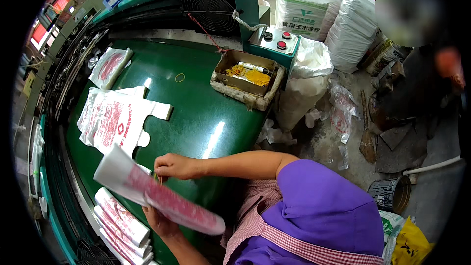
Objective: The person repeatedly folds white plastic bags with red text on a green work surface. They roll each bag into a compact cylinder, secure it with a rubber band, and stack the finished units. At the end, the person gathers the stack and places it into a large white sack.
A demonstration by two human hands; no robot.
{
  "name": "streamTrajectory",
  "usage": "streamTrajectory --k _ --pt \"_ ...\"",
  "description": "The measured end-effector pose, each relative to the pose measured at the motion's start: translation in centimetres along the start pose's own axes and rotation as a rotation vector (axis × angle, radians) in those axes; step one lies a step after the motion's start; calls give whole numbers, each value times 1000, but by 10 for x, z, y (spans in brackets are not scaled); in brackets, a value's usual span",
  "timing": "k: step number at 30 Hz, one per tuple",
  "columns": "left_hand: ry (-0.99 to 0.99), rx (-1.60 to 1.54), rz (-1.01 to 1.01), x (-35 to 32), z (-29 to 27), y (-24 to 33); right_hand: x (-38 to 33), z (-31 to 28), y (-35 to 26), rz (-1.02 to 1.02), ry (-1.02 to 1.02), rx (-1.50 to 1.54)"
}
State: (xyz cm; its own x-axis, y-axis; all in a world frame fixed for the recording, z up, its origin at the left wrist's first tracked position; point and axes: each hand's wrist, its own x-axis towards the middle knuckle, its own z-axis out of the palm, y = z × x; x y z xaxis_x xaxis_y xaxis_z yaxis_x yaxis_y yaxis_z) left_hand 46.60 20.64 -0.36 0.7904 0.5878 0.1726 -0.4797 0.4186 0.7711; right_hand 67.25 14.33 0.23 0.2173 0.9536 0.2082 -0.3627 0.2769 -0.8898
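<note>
A rolled bundle of white plastic bags with red print (162,191) is held tilted above the green work surface, blurred a little by motion. My left hand (159,223) grips it from below, its fingers partly hidden behind the roll. Beside the roll's upper edge, my right hand (176,166) is closed, with a thin yellowish rubber band (157,177) stretched from its fingers toward the bundle. Flat stacks of printed vest-style bags (115,122) lie just beyond the hands. Several finished-looking rolls (120,216) rest side by side at the near left.
A cardboard box (235,86) with yellow rubber bands and markers sits at the table's right edge, below a control box (274,44) with buttons. One loose band (180,77) lies on the green surface (196,118). Large white sacks (304,10) stand on the floor behind.
</note>
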Motion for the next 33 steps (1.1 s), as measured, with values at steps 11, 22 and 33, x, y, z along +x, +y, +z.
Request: streamTrajectory --k 11,22,33 --pt "368 975 -92 -39 -20 33 -30 38 -43 -223 -1183 -566" --pt "677 1086 277 -48 -88 58 30 119 75 -96 -62 -250" --pt "360 2206 320 -88 -149 78 184 80 103 -523 11 -1007"
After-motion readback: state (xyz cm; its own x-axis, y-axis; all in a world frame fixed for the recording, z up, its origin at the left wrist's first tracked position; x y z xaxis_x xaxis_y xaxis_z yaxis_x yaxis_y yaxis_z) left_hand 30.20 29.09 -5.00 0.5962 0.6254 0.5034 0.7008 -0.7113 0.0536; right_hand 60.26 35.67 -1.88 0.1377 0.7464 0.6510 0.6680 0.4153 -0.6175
